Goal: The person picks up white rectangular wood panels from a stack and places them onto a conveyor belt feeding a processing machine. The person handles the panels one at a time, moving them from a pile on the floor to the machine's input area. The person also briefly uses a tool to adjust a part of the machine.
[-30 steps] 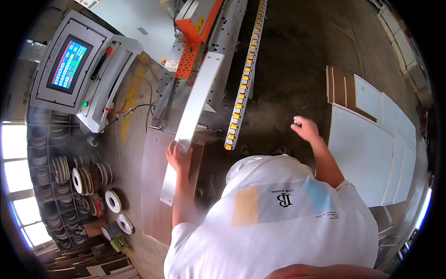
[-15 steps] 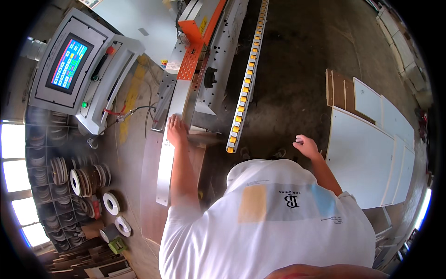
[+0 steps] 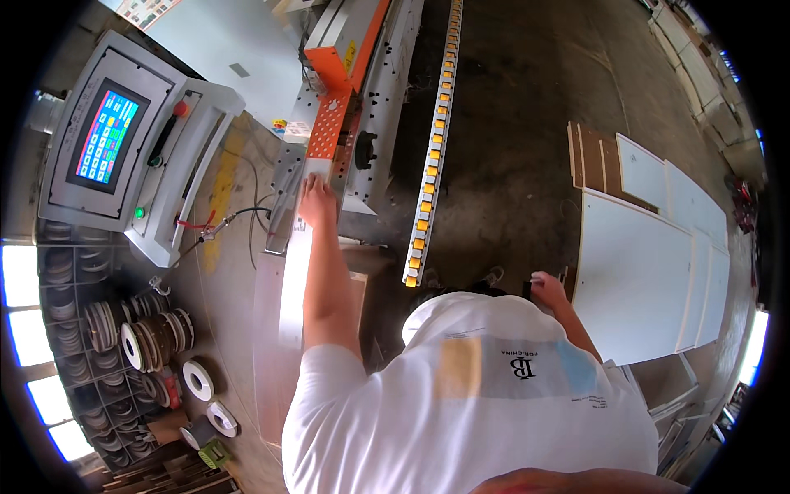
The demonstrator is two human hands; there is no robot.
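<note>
Head view, looking straight down: a person in a white printed T-shirt [image 3: 469, 412] stands at a grey metal machine with an orange perforated guard [image 3: 333, 123]. Left hand [image 3: 317, 200] lies flat, fingers spread, palm down on the far end of a long narrow white board strip [image 3: 295, 288], right at the machine's infeed just below the orange guard; the grip is open, pressing on the strip rather than closed around it. The strip runs back toward the person beside the left forearm, over a pale wooden counter [image 3: 267, 362]. Right hand [image 3: 547, 288] hangs near the person's side, fingers loosely curled; whether its grip has hold of anything cannot be told, as a small dark shape beside it is unclear. A grey control console with a bright coloured touch screen [image 3: 107, 136] stands to the left. A roller rail with yellow wheels [image 3: 432, 140] stretches along the concrete floor [image 3: 510, 107]. Large white rectangular panels [image 3: 642, 280] lie stacked to the right. Rolls of edge banding tape [image 3: 148, 342] crowd the shelving at lower left.
</note>
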